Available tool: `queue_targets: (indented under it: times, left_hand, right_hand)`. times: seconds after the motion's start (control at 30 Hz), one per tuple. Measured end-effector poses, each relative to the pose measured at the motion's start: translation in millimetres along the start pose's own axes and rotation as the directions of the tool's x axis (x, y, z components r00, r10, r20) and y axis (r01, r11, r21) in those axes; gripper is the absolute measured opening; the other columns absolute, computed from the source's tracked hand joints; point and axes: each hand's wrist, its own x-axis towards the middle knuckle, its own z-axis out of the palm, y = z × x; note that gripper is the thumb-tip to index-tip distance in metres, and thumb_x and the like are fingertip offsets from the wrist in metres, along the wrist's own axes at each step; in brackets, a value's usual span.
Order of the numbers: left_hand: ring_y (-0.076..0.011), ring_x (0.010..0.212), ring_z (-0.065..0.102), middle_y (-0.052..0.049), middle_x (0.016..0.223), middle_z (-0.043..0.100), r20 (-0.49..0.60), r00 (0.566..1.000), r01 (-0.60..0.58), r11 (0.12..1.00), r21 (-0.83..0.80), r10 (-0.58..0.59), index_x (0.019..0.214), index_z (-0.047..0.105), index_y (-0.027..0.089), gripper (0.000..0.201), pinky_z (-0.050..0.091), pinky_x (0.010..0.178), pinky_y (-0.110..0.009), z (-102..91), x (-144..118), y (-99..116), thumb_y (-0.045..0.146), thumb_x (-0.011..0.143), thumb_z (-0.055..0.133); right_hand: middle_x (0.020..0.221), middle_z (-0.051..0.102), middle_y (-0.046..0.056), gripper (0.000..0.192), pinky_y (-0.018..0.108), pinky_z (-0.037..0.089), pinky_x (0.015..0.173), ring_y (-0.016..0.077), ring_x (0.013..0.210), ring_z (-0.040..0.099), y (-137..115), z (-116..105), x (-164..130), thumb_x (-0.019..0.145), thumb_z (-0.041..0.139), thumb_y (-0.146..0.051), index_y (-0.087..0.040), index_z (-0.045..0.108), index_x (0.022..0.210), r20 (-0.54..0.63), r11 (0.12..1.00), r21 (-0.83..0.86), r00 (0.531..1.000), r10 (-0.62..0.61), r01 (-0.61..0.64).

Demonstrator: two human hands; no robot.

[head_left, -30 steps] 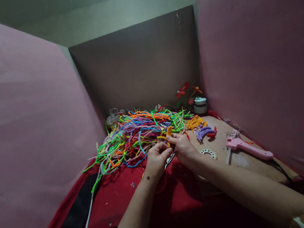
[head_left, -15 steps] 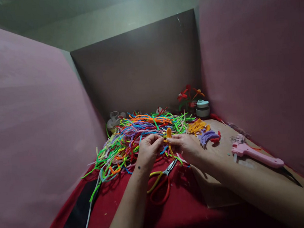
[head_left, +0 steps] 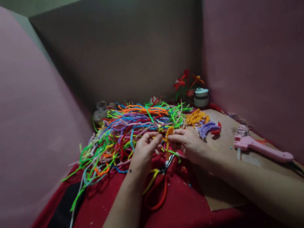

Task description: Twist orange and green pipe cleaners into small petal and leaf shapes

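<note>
An orange pipe cleaner (head_left: pixel 169 131), bent into a flat loop at its top with a tail hanging down, is pinched between both hands. My left hand (head_left: pixel 146 148) closes thumb and fingers on a thin orange end at its left side. From the right, my right hand (head_left: pixel 184 141) grips the piece just below the loop. Under the hands lie scissors (head_left: pixel 161 177) with one yellow and one red handle, blades pointing up and to the right. Just behind, a large heap of many-coloured pipe cleaners (head_left: pixel 136 120) spreads across the red cloth (head_left: pixel 117 209).
On brown cardboard (head_left: pixel 225 192) at the right rest a pink glue gun (head_left: pixel 264 149), bent orange pieces (head_left: pixel 195 116) and purple pieces (head_left: pixel 208 128). A lidded jar (head_left: pixel 201 97) stands behind, beside red pipe-cleaner flowers (head_left: pixel 182 81). Pink walls rise on both sides.
The camera has tilted down, so the table sits higher in view. Both hands keep hold of the orange pipe cleaner, whose loop now leans slightly to the right.
</note>
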Motion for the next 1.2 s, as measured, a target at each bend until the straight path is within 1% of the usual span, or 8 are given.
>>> queue_targets:
  times: [0.13,0.27,0.43,0.53,0.67,0.9,1.07,1.2]
  left_hand:
    - [-0.0078,0.054,0.049,-0.002,0.064,0.060,0.109,0.992,0.062,0.997,-0.038,-0.057,0.074,0.064,0.010,0.027,0.038,0.054,-0.020,7.2,-5,-7,0.037,0.070,0.067]
    - [-0.0063,0.049,0.044,0.000,0.057,0.056,0.029,0.997,0.067,0.998,-0.013,-0.067,0.067,0.063,0.010,0.026,0.033,0.049,-0.020,14.0,-9,-5,0.036,0.069,0.067]
    - [-0.0064,0.048,0.041,0.002,0.052,0.052,-0.005,1.000,0.018,0.998,0.052,-0.018,0.062,0.060,0.012,0.019,0.031,0.049,-0.020,15.5,-8,-4,0.028,0.068,0.065]
    - [-0.0059,0.044,0.037,0.004,0.046,0.046,-0.069,0.998,0.015,0.996,0.089,-0.008,0.056,0.056,0.012,0.018,0.028,0.046,-0.020,16.6,-6,-5,0.025,0.066,0.064]
    - [-0.0054,0.042,0.035,0.004,0.046,0.046,-0.051,0.998,0.032,0.998,0.056,-0.029,0.057,0.055,0.013,0.018,0.027,0.045,-0.020,18.3,-7,-4,0.026,0.067,0.062]
    - [-0.0058,0.045,0.040,0.003,0.050,0.050,0.060,0.998,0.008,0.999,0.037,-0.010,0.059,0.055,0.012,0.022,0.030,0.047,-0.019,9.4,-11,2,0.028,0.072,0.061]
    - [-0.0065,0.050,0.048,0.002,0.061,0.056,0.117,0.993,-0.002,0.999,-0.038,0.006,0.074,0.059,0.013,0.008,0.037,0.050,-0.018,7.3,-9,0,0.017,0.068,0.062]
    - [-0.0063,0.051,0.051,0.000,0.064,0.059,0.105,0.994,-0.005,0.999,-0.040,0.009,0.072,0.059,0.012,0.007,0.041,0.050,-0.018,8.7,-11,-1,0.015,0.067,0.063]
  right_hand:
    - [0.053,0.048,-0.005,0.013,0.022,0.027,0.048,0.0058,0.048,0.040,-1,2,-4,0.060,0.068,-0.021,-0.013,0.058,0.061,-0.013,0.999,0.035,1.000,0.009,-0.008]
    - [0.056,0.052,-0.003,0.014,0.022,0.029,0.047,0.0064,0.048,0.042,-11,5,-9,0.063,0.068,-0.025,-0.013,0.061,0.066,-0.042,0.998,-0.067,0.999,-0.009,0.006]
    - [0.052,0.050,-0.002,0.023,0.023,0.031,0.049,0.0074,0.049,0.041,-16,5,-11,0.071,0.063,-0.033,-0.012,0.062,0.061,-0.024,0.961,-0.255,0.993,-0.115,0.105]
    - [0.061,0.057,0.000,0.021,0.025,0.037,0.055,0.0097,0.057,0.047,-13,4,-14,0.073,0.061,-0.032,-0.012,0.065,0.066,-0.047,0.921,-0.354,0.980,-0.193,0.164]
    - [0.067,0.060,0.001,0.020,0.025,0.039,0.060,0.0115,0.063,0.050,-12,4,-16,0.075,0.058,-0.030,-0.014,0.066,0.068,-0.046,0.856,-0.455,0.953,-0.298,0.246]
    - [0.062,0.057,-0.001,0.013,0.023,0.034,0.053,0.0082,0.055,0.046,-12,5,-13,0.065,0.065,-0.025,-0.013,0.065,0.071,0.025,0.966,-0.248,0.997,-0.068,0.072]
    - [0.054,0.052,-0.003,0.009,0.022,0.031,0.048,0.0069,0.049,0.042,-11,5,-12,0.064,0.063,-0.021,-0.012,0.062,0.064,-0.041,0.976,-0.219,0.999,-0.007,-0.002]
    - [0.052,0.049,-0.003,0.010,0.021,0.030,0.046,0.0067,0.047,0.041,-11,5,-13,0.066,0.061,-0.022,-0.013,0.059,0.062,-0.011,0.970,-0.243,1.000,-0.006,0.003]
